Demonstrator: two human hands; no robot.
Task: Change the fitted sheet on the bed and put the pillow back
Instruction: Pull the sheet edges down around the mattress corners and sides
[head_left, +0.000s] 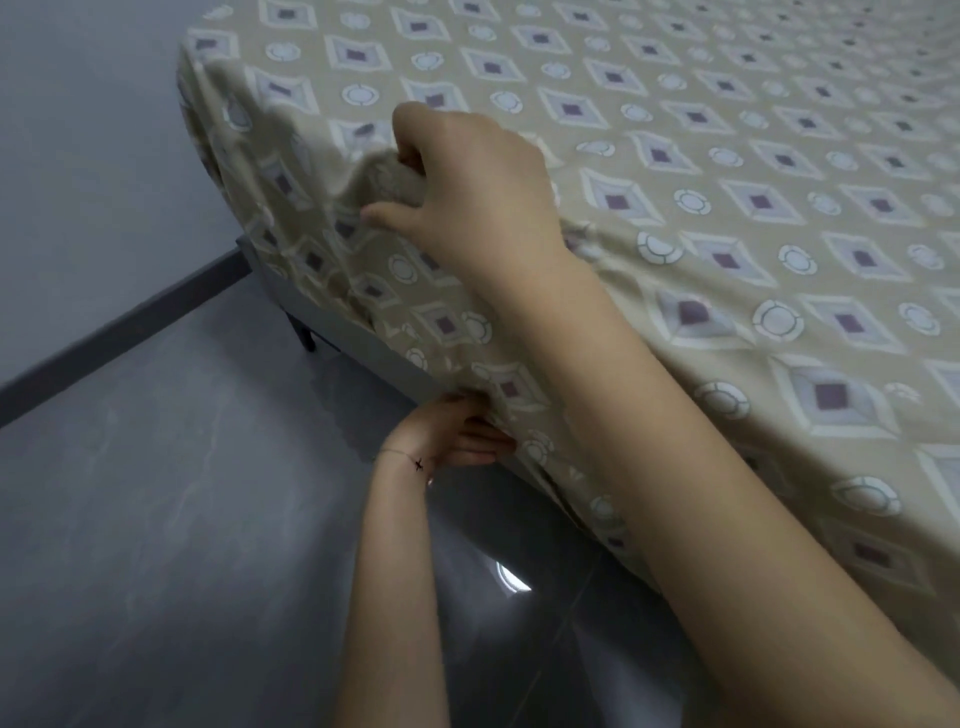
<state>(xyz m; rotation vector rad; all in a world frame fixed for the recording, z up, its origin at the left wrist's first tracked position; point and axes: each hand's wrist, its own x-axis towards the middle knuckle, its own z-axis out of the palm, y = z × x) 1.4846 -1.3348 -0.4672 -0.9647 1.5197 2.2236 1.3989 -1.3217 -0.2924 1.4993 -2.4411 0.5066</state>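
Pinching a soft, light fitted sheet (727, 218) fold with right hand (483, 182); left hand (452, 436) at the hem, likely best hold, grip not visible.

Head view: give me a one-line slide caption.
Right hand pinches the patterned fitted sheet at the bed's side edge while the left hand holds its lower hem by the bed frame.

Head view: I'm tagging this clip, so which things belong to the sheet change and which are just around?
Job: fitted sheet; right hand, pinching a fold at its upper edge; left hand, at its lower hem; bed frame.
Just around: grey floor; wall; dark skirting; bed leg.
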